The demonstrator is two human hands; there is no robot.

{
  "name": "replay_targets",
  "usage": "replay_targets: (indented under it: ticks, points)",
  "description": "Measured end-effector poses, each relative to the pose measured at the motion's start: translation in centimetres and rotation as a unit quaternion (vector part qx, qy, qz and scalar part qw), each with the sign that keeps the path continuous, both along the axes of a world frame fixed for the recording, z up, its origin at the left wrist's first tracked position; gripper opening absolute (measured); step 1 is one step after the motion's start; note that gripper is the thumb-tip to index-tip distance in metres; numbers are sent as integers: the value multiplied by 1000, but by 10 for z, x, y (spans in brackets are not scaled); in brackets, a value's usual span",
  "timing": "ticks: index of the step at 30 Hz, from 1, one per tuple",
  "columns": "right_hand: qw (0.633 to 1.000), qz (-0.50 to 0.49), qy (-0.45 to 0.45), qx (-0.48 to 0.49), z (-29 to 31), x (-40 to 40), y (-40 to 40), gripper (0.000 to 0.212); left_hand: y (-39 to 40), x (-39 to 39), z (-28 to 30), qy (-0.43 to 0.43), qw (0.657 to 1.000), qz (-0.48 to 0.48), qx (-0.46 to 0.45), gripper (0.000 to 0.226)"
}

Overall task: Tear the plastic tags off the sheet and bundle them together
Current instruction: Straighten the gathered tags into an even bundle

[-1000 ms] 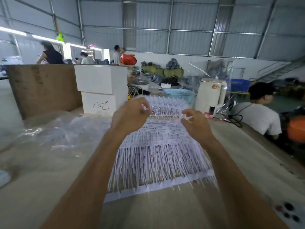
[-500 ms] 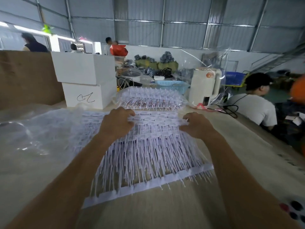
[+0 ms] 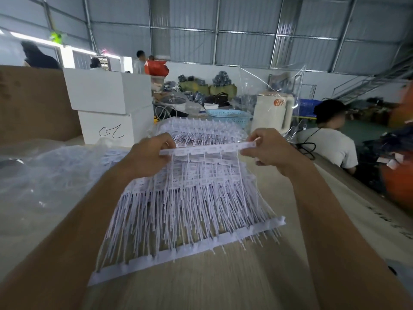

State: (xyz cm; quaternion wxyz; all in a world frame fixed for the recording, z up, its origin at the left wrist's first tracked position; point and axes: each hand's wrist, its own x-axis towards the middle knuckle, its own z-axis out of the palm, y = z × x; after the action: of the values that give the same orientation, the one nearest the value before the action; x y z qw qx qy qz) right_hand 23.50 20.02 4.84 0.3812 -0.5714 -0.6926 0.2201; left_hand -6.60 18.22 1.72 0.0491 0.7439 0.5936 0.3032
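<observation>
**Lifting one tag row off the sheet**

Left hand (image 3: 147, 156) and right hand (image 3: 271, 151) each pinch an end of a tag strip (image 3: 207, 149), raised above the sheet (image 3: 185, 211); a few thin tails hang from it. The sheet lies on the table (image 3: 201, 285), another bagged stack (image 3: 196, 130) just behind. Step looks like tearing, early on: most rows attached. Next probably needs a pull away from the sheet, then gathering the tags in one hand.
</observation>
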Motion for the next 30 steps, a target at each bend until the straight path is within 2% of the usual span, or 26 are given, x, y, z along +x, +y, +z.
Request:
replay_targets:
  ticks: [4, 8, 10, 12, 15, 18, 22, 27, 30]
  points:
    - [974, 79, 209, -23, 25, -10, -18, 15, -9, -17, 21, -95, 994, -59, -16, 28]
    - [941, 164, 295, -18, 35, -29, -29, 8, -24, 7, 42, -162, 976, -116, 83, 37]
    - [931, 209, 297, -19, 36, -39, -35, 9, -33, 34, 50, -128, 974, -136, 128, 28]
    - [919, 249, 305, -18, 38, -47, -40, 11, -38, 57, 53, -138, 968, -147, 152, 14]
    - [918, 281, 278, 17, 40, -49, -45, 10, -44, 67, 57, -237, 949, -140, 157, 20]
    - [944, 265, 180, 81, 41, -47, -48, 11, -45, 59, 58, -209, 958, -113, 160, 22]
    - [953, 235, 129, 143, 41, -49, -46, 13, -47, 60, 58, -190, 964, -102, 153, 31]
    - [935, 268, 140, 188, 38, -52, -46, 9, -45, 61, 61, -249, 953, -114, 128, 35]
    - [930, 264, 101, 234, 39, -56, -46, 7, -42, 53, 59, -285, 945, -129, 89, 37]
